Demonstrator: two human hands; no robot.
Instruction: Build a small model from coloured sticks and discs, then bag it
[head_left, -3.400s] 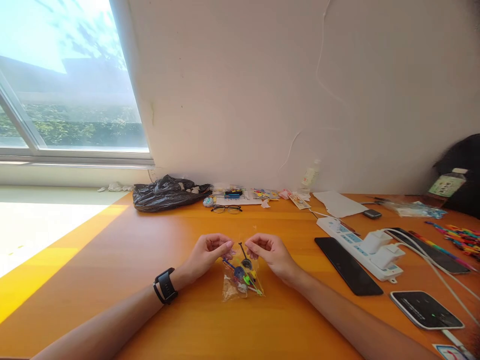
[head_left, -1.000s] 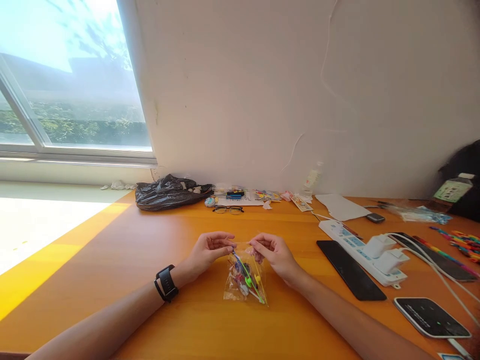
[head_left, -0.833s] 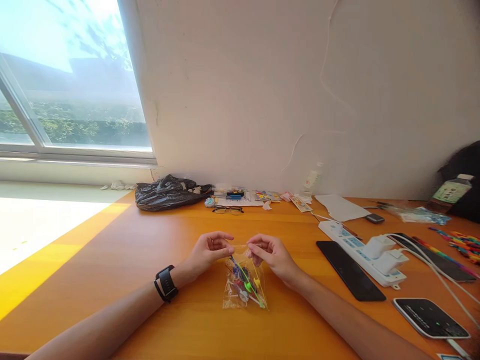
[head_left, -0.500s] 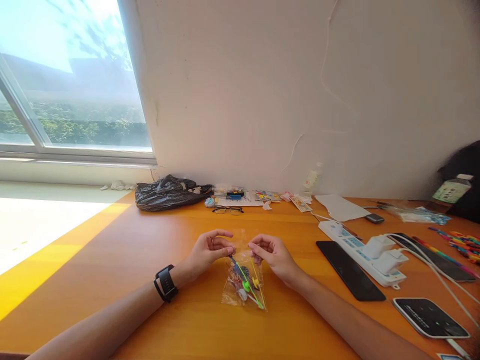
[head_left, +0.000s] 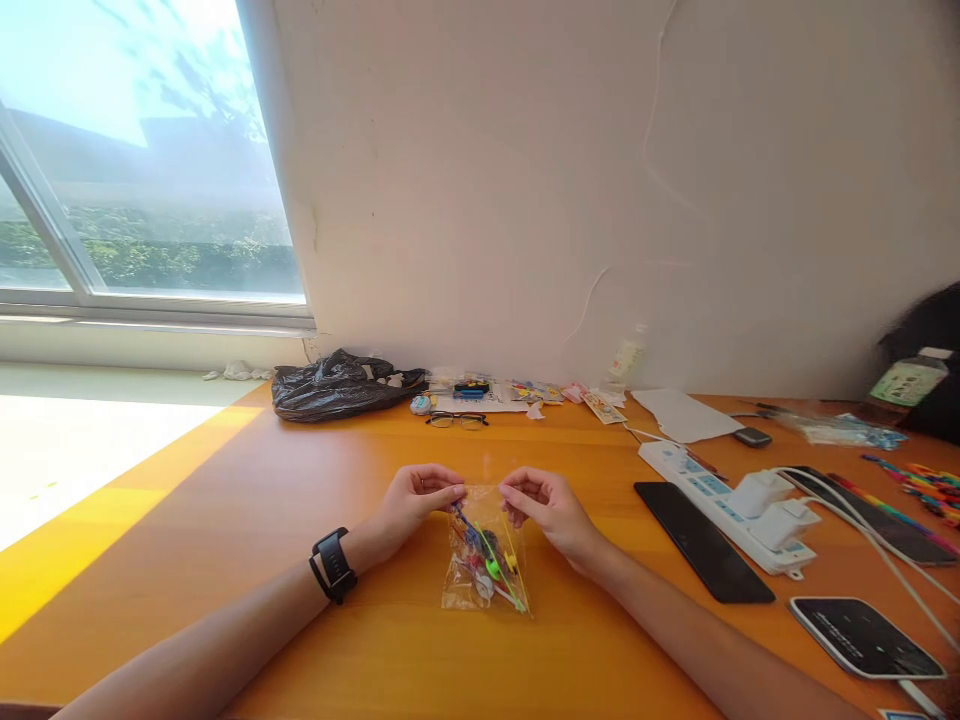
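Note:
A clear plastic bag hangs between my two hands, low over the middle of the wooden table. Inside it are small colourful parts: a bright green piece, yellow and blue bits, a white piece and thin sticks. My left hand pinches the bag's upper left corner between thumb and fingers. At the upper right corner, my right hand pinches the bag in the same way. A black watch is on my left wrist.
To the right lie a black phone, a white power strip with chargers and cables, and a black-topped device. Along the wall are a black plastic bag, eyeglasses, paper and a bottle.
My left fingers have shifted up slightly to the bag's corner, and the bag's top edge is now stretched flatter between both hands. The blue part inside shows more clearly.

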